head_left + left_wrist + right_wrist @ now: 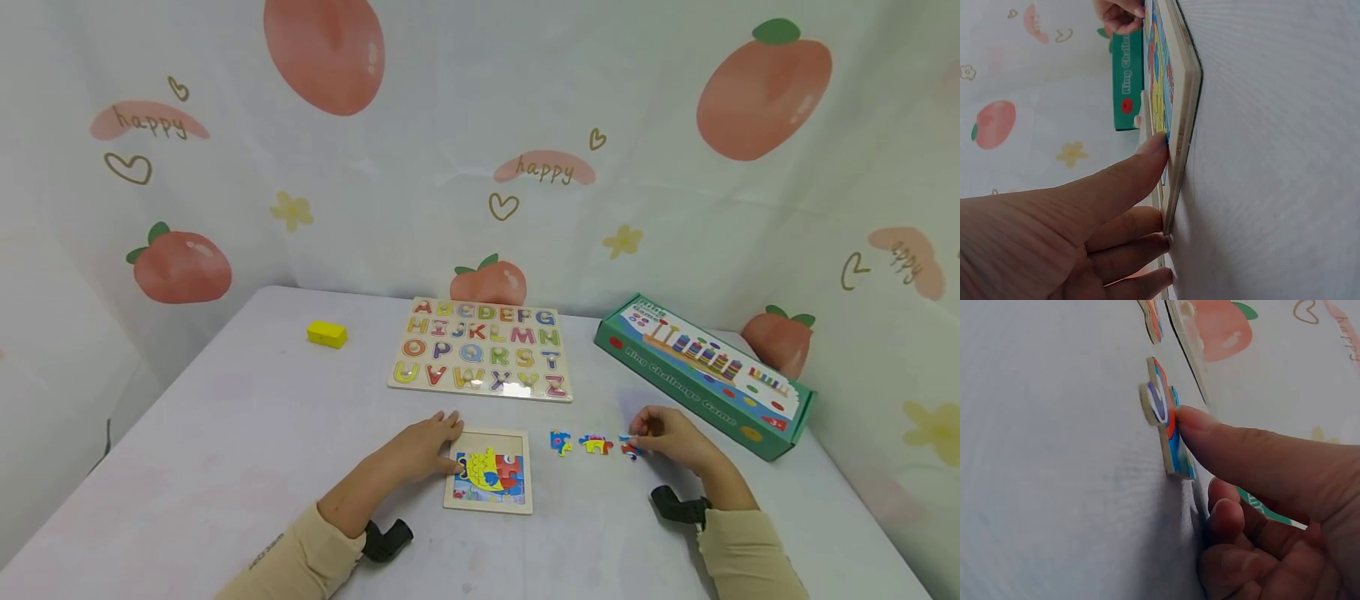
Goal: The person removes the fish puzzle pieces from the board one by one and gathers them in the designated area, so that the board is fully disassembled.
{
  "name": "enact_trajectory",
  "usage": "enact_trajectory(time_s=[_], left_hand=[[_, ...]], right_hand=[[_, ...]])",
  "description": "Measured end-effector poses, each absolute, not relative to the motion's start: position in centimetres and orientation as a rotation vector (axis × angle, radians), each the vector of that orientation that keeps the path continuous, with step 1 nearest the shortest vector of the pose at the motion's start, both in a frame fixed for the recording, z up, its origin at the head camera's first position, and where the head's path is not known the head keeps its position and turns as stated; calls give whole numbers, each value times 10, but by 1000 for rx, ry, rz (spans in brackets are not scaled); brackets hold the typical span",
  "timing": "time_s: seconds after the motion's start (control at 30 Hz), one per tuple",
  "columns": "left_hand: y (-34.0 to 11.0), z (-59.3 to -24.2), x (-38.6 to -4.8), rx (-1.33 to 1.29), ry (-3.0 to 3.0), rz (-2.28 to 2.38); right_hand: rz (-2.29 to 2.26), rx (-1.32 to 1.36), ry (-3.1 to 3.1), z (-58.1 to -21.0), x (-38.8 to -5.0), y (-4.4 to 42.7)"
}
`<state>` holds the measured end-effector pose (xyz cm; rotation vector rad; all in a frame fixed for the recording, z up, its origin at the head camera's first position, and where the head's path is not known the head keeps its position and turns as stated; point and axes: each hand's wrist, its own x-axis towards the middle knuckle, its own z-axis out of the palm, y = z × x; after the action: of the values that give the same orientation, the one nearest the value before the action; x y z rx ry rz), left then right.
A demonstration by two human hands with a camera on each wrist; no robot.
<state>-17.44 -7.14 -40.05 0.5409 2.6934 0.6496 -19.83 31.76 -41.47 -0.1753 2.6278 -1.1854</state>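
Observation:
A small wooden jigsaw board [487, 506] lies on the table, with a yellow, red and blue picture partly filling its tray. My left hand [427, 446] rests at the board's left side. In the left wrist view the thumb [1150, 153] presses the board's rim, and the other fingers lie fairly straight along its edge. To the right, my right hand [671, 437] pinches a red and blue puzzle piece [1169, 434] at the table; its index fingertip is hidden behind. Left of this piece lie a yellow and red piece [596, 444] and a blue piece [559, 442].
Behind the jigsaw board is a wooden alphabet puzzle [480, 387] full of coloured letters. A green Ring Challenge Game box [705, 375] stands at the back right, close beyond the right hand. A yellow block [327, 334] sits at the back left.

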Motion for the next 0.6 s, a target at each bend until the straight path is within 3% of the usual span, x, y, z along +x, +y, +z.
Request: enact_trajectory(time_s=[0.6], left_hand=[[-74,-401,-175,569,2673,654]], right_hand=[[-1085,-224,2747,-396,-203,278]])
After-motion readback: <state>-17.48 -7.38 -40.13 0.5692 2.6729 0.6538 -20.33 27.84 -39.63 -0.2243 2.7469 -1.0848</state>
